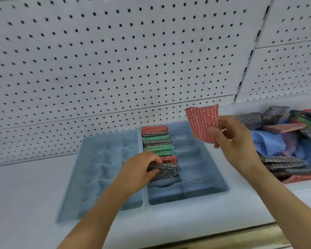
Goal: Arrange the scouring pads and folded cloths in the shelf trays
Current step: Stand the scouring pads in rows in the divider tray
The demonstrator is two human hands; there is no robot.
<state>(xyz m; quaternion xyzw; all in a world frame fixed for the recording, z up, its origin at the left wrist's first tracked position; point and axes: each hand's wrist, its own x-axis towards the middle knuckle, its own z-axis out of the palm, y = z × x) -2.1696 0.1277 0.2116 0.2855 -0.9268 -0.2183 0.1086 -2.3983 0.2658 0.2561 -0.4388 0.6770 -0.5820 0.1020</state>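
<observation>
Two blue divided trays sit side by side on the white shelf, the left tray (90,177) and the right tray (214,178). A row of red, green and silver scouring pads (157,142) stands in the left column of the right tray. My left hand (138,170) grips a silver-grey scouring pad (166,170) at the near end of that row. Above the right tray, my right hand (232,139) pinches a flat red scouring pad (203,122) by its lower right corner.
A clear bin (294,182) at the right holds a loose heap of scouring pads (280,123) and blue cloths (269,142). White pegboard (115,60) backs the shelf. The shelf's front edge (241,234) runs along the bottom.
</observation>
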